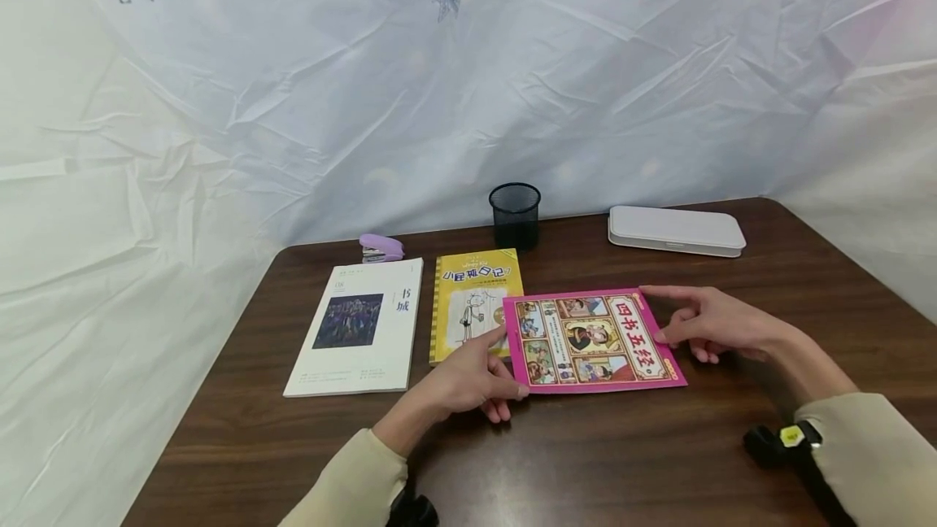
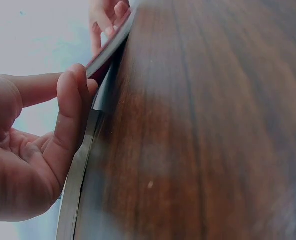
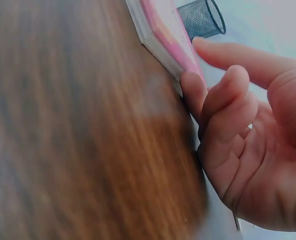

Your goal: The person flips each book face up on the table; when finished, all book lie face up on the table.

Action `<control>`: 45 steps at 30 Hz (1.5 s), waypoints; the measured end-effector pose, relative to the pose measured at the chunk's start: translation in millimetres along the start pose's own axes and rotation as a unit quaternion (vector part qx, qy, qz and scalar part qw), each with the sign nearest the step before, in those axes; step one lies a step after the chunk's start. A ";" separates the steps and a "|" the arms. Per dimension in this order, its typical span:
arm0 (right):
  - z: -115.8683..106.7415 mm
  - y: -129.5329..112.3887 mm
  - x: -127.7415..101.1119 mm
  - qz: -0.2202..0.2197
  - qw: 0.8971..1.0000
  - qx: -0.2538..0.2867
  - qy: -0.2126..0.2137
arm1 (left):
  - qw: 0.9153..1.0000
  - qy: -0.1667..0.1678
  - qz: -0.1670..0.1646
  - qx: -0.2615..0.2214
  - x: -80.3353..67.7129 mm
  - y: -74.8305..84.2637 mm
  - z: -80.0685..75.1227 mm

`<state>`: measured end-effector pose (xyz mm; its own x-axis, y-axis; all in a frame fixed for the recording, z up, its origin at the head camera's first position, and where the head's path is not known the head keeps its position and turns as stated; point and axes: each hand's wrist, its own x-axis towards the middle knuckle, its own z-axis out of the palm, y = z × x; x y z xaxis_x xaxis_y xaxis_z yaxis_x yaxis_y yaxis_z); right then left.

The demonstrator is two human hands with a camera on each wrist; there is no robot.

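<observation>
From the head view, we hold the pink book (image 1: 593, 340) flat on the table (image 1: 659, 446), left hand (image 1: 468, 381) pinching its left edge, right hand (image 1: 713, 324) gripping its right edge. In the left wrist view, fingers (image 2: 70, 107) curl onto the cover. In the right wrist view, fingers (image 3: 215, 107) press the book's edge.

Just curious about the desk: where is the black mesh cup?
In the head view, the mesh cup stands at the table's far edge, behind the yellow book, left of the white case.
</observation>
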<state>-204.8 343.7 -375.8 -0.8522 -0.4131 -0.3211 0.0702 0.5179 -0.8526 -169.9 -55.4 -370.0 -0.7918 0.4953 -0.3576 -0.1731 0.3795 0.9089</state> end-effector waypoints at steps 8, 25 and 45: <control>4.2 -0.5 2.4 0.009 0.999 -0.027 0.023 | 1.000 -0.005 -0.006 0.009 0.3 0.4 -0.6; 7.3 -6.9 -4.6 0.019 0.998 -0.038 0.035 | 0.988 0.067 0.020 0.139 1.1 11.1 -19.0; 28.0 -13.6 -32.0 0.019 0.999 -0.037 0.020 | 0.967 0.121 0.013 0.222 52.1 32.7 -46.2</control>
<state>-163.9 328.9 -365.5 -0.8700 -0.3626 -0.3342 0.0650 0.5876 -0.8065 -243.9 -53.2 -349.0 -0.9161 0.3311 -0.2261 0.0744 0.6945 0.7156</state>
